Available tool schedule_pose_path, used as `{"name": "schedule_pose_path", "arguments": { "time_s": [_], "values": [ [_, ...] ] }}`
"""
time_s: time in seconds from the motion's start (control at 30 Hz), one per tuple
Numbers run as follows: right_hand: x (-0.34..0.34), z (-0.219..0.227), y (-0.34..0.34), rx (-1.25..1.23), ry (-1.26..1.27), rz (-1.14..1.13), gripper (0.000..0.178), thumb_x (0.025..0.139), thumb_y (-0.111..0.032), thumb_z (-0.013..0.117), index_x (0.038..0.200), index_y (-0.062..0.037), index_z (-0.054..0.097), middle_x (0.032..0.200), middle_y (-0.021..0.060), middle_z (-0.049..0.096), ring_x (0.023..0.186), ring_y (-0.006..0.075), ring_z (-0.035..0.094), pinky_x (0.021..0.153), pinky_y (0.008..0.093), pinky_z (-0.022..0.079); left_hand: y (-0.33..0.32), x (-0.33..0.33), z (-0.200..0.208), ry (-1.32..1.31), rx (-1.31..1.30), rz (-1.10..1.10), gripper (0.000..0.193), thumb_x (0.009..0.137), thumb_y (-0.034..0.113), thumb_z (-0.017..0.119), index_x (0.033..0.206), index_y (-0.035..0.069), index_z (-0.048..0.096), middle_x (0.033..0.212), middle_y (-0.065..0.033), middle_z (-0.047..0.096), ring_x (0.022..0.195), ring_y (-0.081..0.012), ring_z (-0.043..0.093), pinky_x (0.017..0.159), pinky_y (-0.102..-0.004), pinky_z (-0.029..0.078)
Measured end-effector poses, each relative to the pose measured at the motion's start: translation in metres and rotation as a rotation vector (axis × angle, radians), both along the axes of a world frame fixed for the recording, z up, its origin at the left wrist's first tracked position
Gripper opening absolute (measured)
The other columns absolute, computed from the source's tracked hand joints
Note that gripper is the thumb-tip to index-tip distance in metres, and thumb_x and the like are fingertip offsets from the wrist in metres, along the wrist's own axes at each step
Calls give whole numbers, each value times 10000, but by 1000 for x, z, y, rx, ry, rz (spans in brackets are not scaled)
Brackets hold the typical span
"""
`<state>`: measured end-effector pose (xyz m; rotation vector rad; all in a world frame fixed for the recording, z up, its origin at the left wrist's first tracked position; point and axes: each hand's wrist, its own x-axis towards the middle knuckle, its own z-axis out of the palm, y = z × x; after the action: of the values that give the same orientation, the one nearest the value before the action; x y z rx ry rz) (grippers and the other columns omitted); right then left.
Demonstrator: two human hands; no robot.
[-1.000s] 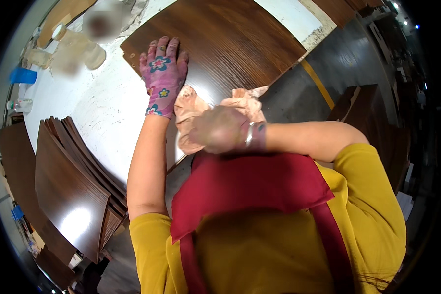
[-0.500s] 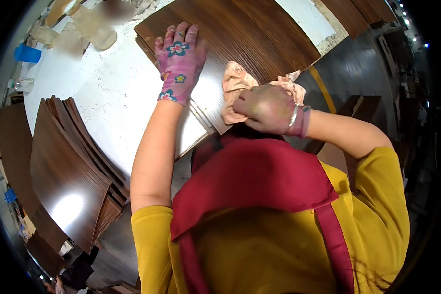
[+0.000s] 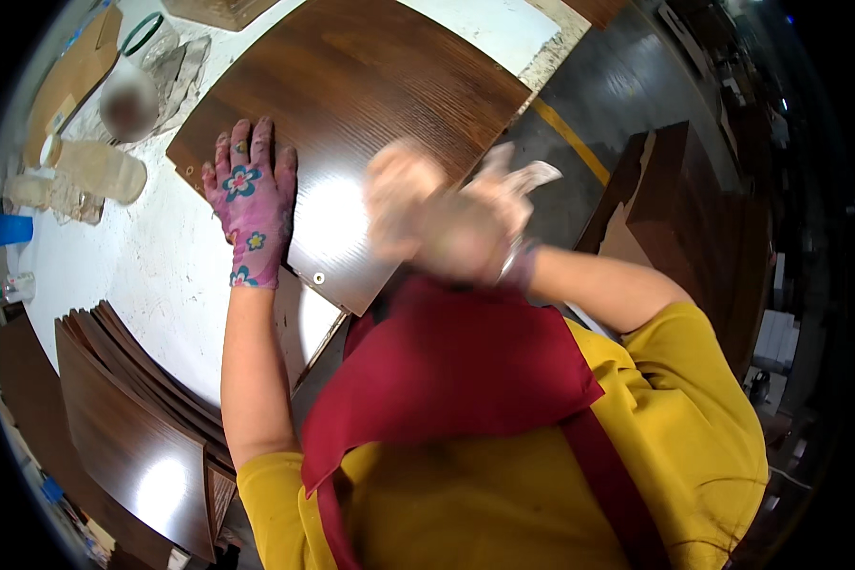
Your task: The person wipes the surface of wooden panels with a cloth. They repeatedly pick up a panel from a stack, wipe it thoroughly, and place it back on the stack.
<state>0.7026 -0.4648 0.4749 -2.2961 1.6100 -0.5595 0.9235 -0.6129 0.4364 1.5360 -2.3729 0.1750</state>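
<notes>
Moved leftward across the dark wood panel [image 3: 370, 85], the blurred right hand [image 3: 451, 228] grips a cloth [image 3: 527, 176]; the gloved left hand [image 3: 252, 199] presses flat, fingers spread.

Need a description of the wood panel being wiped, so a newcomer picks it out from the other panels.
Start at the white worktable. The dark brown panel lies flat on it, its near corner overhanging toward the person. The gloved left hand presses its left edge and the right hand holds a cloth on it; the other panels sit stacked at the table's lower left.
</notes>
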Motion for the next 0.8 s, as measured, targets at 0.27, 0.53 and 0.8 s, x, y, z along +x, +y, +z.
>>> {"name": "schedule_pose_path", "arguments": {
  "time_s": [0.27,0.53,0.8],
  "values": [
    [-167,28,-21,284,-149,-897,396,923,-391,475,1149,-102,625,1022,120,673,936,213,637,803,353,483,-6,-1,1,-33,-8,-56,460,931,365,527,1357,192,500,1425,-60,449,1343,-282,380,1104,-466,280],
    [-68,51,-11,103,-356,-328,213,908,-259,569,962,-58,612,843,53,633,825,152,618,748,330,499,-53,-74,29,99,-70,-299,486,913,371,579,1341,152,509,1362,-113,509,1302,-337,425,1061,-467,337],
    [-136,-15,-70,-64,-225,-370,287,969,-255,445,1121,-62,593,962,105,642,815,186,641,720,313,520,-67,-124,12,-103,27,-326,518,962,418,455,1436,212,417,1484,-110,389,1371,-364,328,1112,-522,237]
  ]
}}
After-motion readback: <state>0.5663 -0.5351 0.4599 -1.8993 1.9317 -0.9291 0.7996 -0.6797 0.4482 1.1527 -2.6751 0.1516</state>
